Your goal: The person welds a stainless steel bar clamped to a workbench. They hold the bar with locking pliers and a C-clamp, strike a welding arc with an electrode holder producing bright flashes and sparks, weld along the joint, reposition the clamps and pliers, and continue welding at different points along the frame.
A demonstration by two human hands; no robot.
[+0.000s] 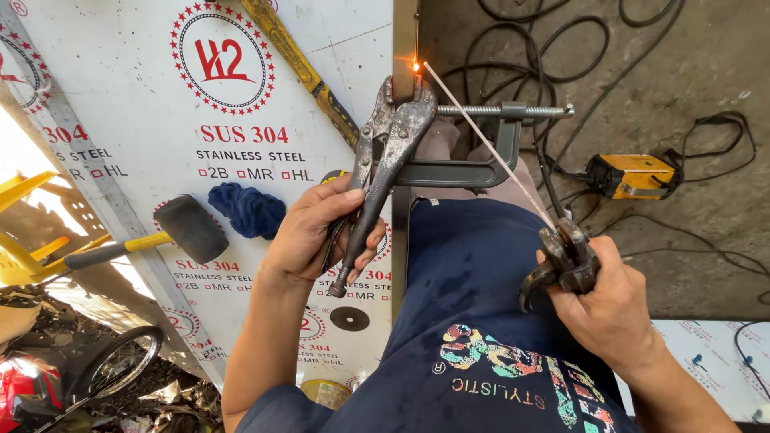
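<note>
- Left hand: fingers wrapped tight round the handles of the locking pliers, which bite the edge of the steel sheet.
- Right hand: closed on the electrode holder; its welding rod slants up to a spark above the pliers.
- C-clamp: just right of the pliers.
- Rubber mallet and blue cloth: left of the pliers, on the sheet.

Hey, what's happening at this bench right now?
A person is welding the edge of a white-filmed steel sheet. The left hand holds locking pliers clamped at that edge, beside a C-clamp. The right hand holds an electrode holder whose thin rod reaches up to a small glowing spark at the seam. A rubber mallet and a blue cloth lie on the sheet.
</note>
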